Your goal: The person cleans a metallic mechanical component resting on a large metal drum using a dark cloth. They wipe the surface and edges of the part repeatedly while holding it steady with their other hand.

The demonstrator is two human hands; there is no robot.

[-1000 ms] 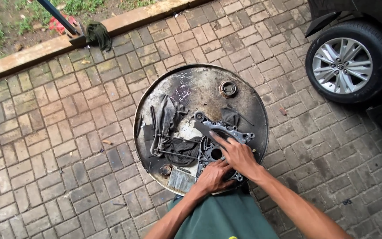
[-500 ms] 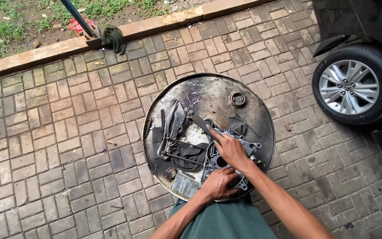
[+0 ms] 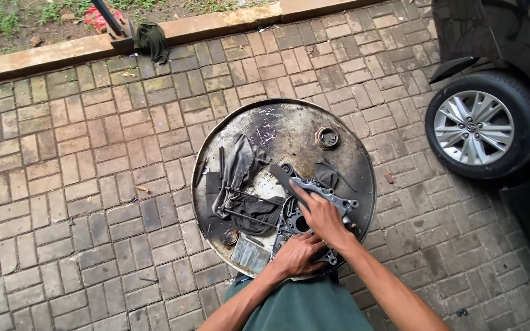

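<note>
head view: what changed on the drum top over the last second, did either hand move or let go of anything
The right hand slid its flat dark scraper blade back and forth across the grey cast-metal engine cover: out toward the far edge, then drawn back a little. Nothing was let go or newly gripped. The left hand stayed pressed on the cover's near edge. The dark rags and the rusty round drum lid did not move; only the camera shifted.
</note>
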